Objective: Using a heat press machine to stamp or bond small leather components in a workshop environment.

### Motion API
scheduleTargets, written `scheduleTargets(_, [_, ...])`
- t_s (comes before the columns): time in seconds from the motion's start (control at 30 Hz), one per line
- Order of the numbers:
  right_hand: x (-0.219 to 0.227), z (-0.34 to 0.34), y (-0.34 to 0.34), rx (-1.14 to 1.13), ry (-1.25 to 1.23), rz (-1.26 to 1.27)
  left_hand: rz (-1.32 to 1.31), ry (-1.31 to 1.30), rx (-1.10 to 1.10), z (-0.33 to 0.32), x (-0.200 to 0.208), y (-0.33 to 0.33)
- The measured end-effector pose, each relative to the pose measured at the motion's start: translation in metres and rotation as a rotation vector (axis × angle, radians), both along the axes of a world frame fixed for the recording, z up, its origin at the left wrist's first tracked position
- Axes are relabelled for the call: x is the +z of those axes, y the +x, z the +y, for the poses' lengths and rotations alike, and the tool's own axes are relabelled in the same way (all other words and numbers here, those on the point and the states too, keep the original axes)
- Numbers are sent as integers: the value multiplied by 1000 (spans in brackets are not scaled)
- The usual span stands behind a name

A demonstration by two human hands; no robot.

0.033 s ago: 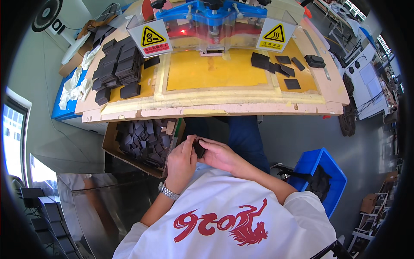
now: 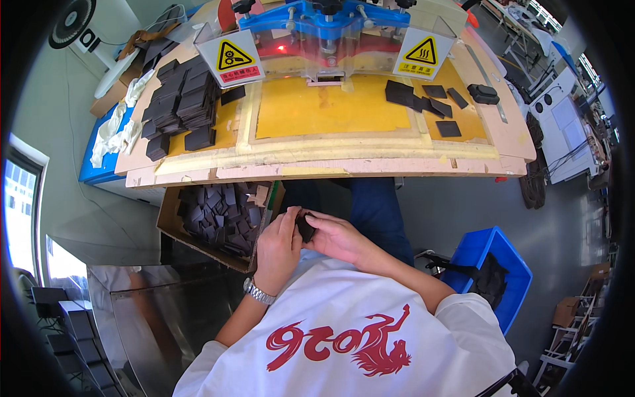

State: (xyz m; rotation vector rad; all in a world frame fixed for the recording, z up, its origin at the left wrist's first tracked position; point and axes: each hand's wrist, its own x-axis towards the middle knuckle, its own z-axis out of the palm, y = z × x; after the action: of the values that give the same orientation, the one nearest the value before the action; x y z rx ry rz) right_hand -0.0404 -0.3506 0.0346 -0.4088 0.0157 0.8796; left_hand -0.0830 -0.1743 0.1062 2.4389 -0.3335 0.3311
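Observation:
A small black rectangular piece (image 2: 305, 227) is held between my two hands in front of my lap. My left hand (image 2: 278, 246), with a metal watch at its wrist, is closed on its left side. The fingers and thumb of my right hand (image 2: 334, 237) pinch it from the right. Fingers partly cover the piece, so whether it is one layer or several I cannot tell. Just left of my hands stands a cardboard box (image 2: 206, 252) full of loose dark pieces (image 2: 218, 215).
The worktable (image 2: 324, 165) spans ahead, carrying stacked black pieces (image 2: 178, 99) at left and several loose ones (image 2: 430, 104) at right. Over it stands a blue-topped press (image 2: 324, 16) with clear guards and warning signs. A blue bin (image 2: 519, 291) sits at right, a metal cabinet (image 2: 165, 317) at left.

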Motion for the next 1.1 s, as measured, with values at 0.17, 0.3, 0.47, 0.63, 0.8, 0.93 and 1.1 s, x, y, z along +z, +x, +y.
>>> scheduleTargets(0.17, [4,-2,0,-19,-9,21,-45,-153,13,8,-10,8])
scheduleTargets(0.3, [30,-7,4,-16,-55,13,51,-282,128,11,11,5])
scheduleTargets(0.47, [27,-11,1,19,-175,-53,79,-273,96,22,9,7])
scheduleTargets(0.63, [12,-6,-2,-42,-208,-71,127,-300,14,20,11,8])
scheduleTargets(0.8, [3,-6,-3,-55,-220,-112,251,-389,13,20,12,6])
scheduleTargets(0.93, [-1,-2,-3,-145,-251,-145,440,-435,90,21,10,3])
scheduleTargets(1.1, [-4,-2,-4,-159,-223,-111,452,-469,135,11,2,1])
